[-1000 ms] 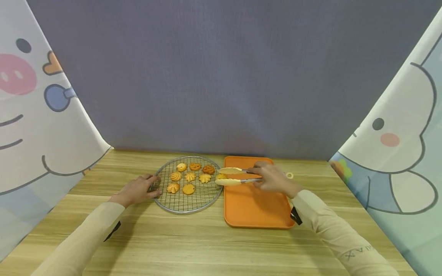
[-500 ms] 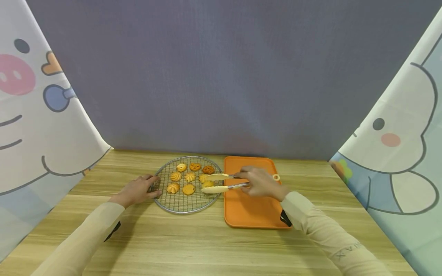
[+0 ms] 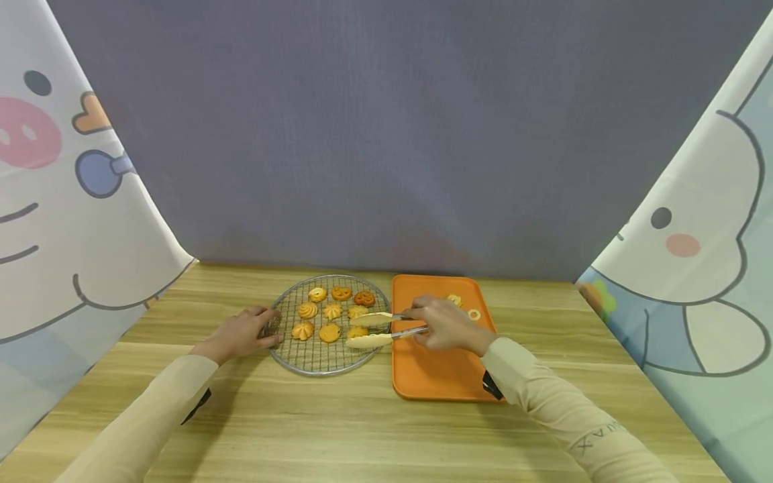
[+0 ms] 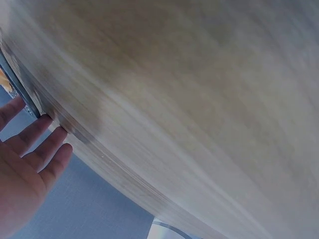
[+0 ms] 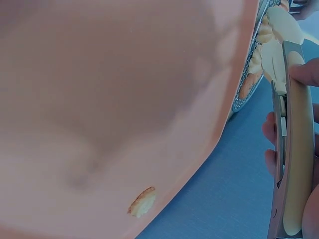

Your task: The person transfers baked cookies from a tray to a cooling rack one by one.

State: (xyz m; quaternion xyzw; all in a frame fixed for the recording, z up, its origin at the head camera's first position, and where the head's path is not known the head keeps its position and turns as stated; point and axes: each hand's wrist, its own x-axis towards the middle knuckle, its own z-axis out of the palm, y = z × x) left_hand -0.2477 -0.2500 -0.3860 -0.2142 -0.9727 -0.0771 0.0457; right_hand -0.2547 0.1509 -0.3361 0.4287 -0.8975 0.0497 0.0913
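Note:
My right hand point(image 3: 443, 323) grips a pair of tongs point(image 3: 370, 341) with cream tips and metal arms. Its tips reach over the right side of a round wire rack point(image 3: 322, 367), one on each side of a yellow cookie point(image 3: 357, 331). In the right wrist view, my thumb lies along the padded tong handle point(image 5: 299, 149) and fingertips show on the far side. My left hand point(image 3: 238, 332) rests at the rack's left rim, thumb and fingers spread over it. The left wrist view shows those fingers point(image 4: 47, 147) loosely extended, tips by the rim.
Several other cookies point(image 3: 332, 310) sit in rows on the rack. An orange tray point(image 3: 443, 386) lies right of it, under my right hand, with a pale cookie point(image 3: 454, 300) near its back edge. A grey cloth panel point(image 3: 386, 134) stands behind the wooden table point(image 3: 302, 429).
My right hand has moved left with the tongs, carrying the yellow cookie from the tray's left edge to the front right of the rack. The left hand has stayed still.

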